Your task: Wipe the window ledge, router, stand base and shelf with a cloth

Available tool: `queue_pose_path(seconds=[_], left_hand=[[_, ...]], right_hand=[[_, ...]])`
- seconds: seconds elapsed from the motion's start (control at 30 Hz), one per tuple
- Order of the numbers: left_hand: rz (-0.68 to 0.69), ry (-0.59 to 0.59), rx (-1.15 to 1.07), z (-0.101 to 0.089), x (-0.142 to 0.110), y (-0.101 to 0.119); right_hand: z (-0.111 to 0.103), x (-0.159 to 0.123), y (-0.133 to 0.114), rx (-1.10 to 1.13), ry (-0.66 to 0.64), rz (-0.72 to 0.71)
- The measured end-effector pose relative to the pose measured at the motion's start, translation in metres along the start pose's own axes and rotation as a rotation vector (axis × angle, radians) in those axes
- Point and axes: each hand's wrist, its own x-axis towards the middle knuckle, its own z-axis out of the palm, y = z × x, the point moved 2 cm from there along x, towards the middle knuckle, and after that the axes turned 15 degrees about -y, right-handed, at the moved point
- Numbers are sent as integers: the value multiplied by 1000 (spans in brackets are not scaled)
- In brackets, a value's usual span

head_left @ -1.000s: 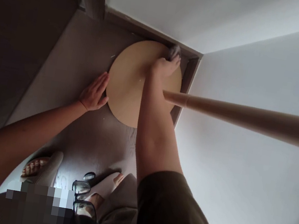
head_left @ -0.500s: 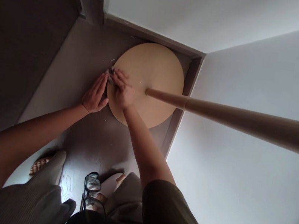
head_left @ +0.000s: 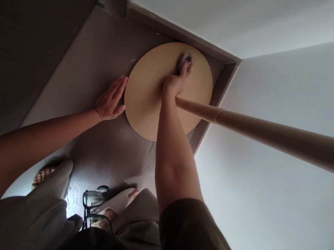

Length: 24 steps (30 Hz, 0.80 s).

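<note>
A round, pale wooden base (head_left: 144, 108) lies on the floor, and a wooden pole (head_left: 250, 126) rises from it. My right hand (head_left: 175, 83) is over the base, left of and beyond the pole's foot, blurred by motion. Its fingers are closed on a small crumpled cloth (head_left: 183, 61), grey and dark, pressed on the far part of the base; its exact kind is smeared. My left hand (head_left: 111, 99) has its fingers stretched out and thumb apart, at the left rim of the base. Its fingertips appear to touch that rim, and nothing is in it.
White walls (head_left: 290, 77) with a dark skirting board (head_left: 182, 33) meet in a corner behind the base. A dark panel (head_left: 26, 24) stands at the left. Small white scraps (head_left: 133, 60) dot the brown floor (head_left: 102, 50). Black-framed glasses (head_left: 93, 199) hang low, near my feet.
My right hand has swept from the left rim across the base to its far side with the crumpled cloth. My left hand stays at the rim. The view has shifted slightly.
</note>
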Motion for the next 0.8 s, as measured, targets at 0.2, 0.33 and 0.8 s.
queue_pose_path(seconds=[0.2, 0.33, 0.8], left_hand=[[-25, 12, -5, -2, -2, -1], [-18, 41, -5, -1, -2, -3], [-189, -27, -122, -9, 3, 5]], right_hand=[[35, -174, -4, -83, -305, -403], [26, -182, -10, 44, -440, -444], [26, -114, -18, -20, -617, -651]])
